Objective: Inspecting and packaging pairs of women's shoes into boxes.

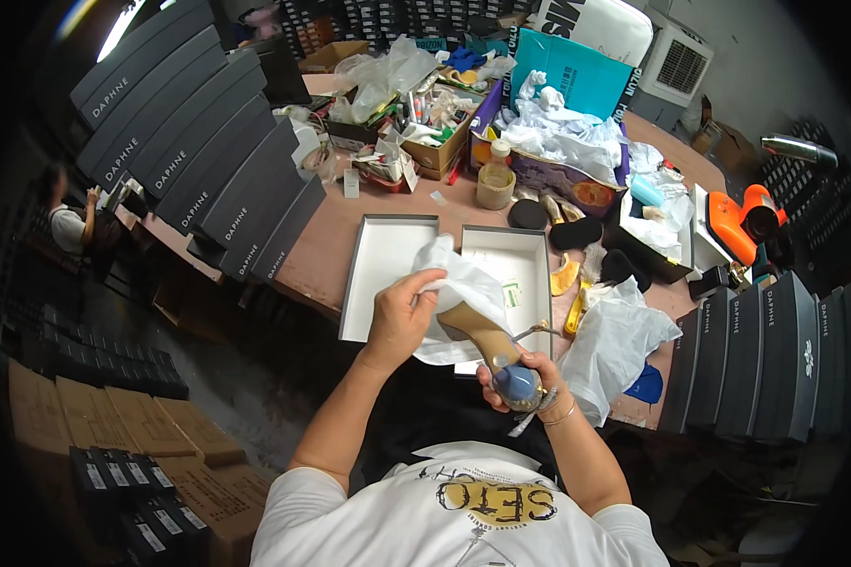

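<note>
A tan-soled shoe with a blue heel end lies tilted in front of me. My right hand grips it around the heel end, with thin straps hanging beside the wrist. Pinched in the closed fingers of my left hand is a thin white bag. The bag drapes around the far end of the shoe and hides it. Beyond my hands lie two white-lined box halves, the right one with a small green-and-white packet inside.
A second white bag rests right of the shoe, near a yellow cutter. Dark shoe boxes stand stacked left and right. Farther back are a glue jar, crumpled white paper and an orange tool. Another person sits far left.
</note>
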A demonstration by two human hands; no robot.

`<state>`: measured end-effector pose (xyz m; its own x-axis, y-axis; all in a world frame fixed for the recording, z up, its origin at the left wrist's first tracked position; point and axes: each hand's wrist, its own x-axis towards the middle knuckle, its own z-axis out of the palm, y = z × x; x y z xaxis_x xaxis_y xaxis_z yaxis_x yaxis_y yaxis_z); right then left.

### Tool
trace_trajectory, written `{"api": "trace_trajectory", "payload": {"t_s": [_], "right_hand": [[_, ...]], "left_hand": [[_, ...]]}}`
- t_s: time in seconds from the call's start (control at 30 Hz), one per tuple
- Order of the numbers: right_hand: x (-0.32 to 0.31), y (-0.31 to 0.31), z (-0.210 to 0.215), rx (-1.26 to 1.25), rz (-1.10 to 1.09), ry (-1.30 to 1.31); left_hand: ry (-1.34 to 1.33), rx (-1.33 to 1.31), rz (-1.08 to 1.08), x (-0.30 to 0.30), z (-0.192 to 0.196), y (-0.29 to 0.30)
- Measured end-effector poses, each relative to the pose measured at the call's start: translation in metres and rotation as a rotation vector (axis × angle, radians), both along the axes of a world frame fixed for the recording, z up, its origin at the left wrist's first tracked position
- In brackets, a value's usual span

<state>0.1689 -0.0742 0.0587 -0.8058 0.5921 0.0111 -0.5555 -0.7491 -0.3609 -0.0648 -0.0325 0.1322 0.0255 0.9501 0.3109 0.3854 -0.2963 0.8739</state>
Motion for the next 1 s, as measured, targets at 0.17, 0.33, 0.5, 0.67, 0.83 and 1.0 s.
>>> {"api": "trace_trajectory", "payload": {"t_s": [0.17, 0.33, 0.5, 0.67, 0.83, 1.0], "right_hand": [[0.002, -0.004, 0.002, -0.022, 0.039, 0.115], [-0.009, -0.002, 0.039, 0.021, -0.149, -0.178], [-0.070, -0.003, 0.027, 0.058, -0.660, -0.565], [-0.042, 0.003, 0.042, 0.114, -0.522, -0.430], [-0.053, 0.007, 0.022, 0.315, -0.682, -0.504], [-0.038, 0.037, 0.004, 0.209, -0.467, -0.212]], "left_hand": [[-0.024, -0.007, -0.091, 0.022, -0.002, -0.013], [-0.100, 0.103, -0.119, 0.037, 0.017, -0.040], [0.048, 0.556, -0.025, 0.045, 0.018, -0.045], [0.085, 0.629, -0.178, 0.046, -0.002, -0.064], [-0.006, 0.607, -0.409, 0.063, -0.014, -0.097], [0.025, 0.583, -0.389, 0.047, -0.031, -0.094]]}}
